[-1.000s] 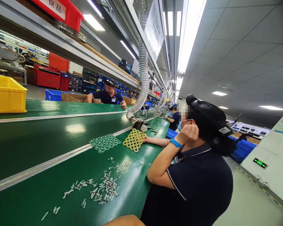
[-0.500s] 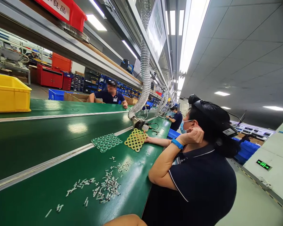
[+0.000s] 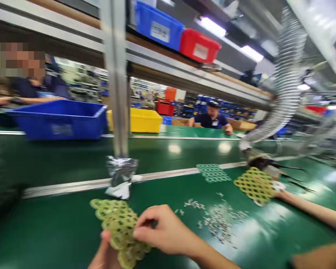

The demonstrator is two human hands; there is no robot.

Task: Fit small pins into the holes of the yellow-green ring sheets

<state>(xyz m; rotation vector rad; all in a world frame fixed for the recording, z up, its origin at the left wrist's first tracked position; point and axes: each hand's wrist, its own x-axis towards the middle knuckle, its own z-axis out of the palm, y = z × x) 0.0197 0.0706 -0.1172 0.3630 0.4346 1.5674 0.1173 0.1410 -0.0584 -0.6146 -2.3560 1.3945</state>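
Note:
In the head view, at the lower middle, a yellow-green circuit board panel (image 3: 116, 220) made of joined rings is held tilted above the green bench. My left hand (image 3: 102, 254) grips it from below, thumb on its near edge, the other fingers hidden. At its right edge is my right hand (image 3: 170, 231), thumb and forefinger pinched; whatever lies between the tips is too small and blurred to make out. Right of my hand a pile of small clear-and-dark parts (image 3: 220, 224) is scattered. A co-worker's hand (image 3: 280, 194) holds a similar yellow panel (image 3: 254, 186).
A green ring panel (image 3: 212, 173) lies by the metal strip. A foil-wrapped post (image 3: 120, 172) rises before me. Beyond stand a blue bin (image 3: 64, 121) and a yellow bin (image 3: 145, 121). A ribbed duct (image 3: 285, 74) hangs at the right. People sit across the bench.
The view has swung left and down from the co-worker beside me. Both my hands and the yellow-green panel they are on have come into sight.

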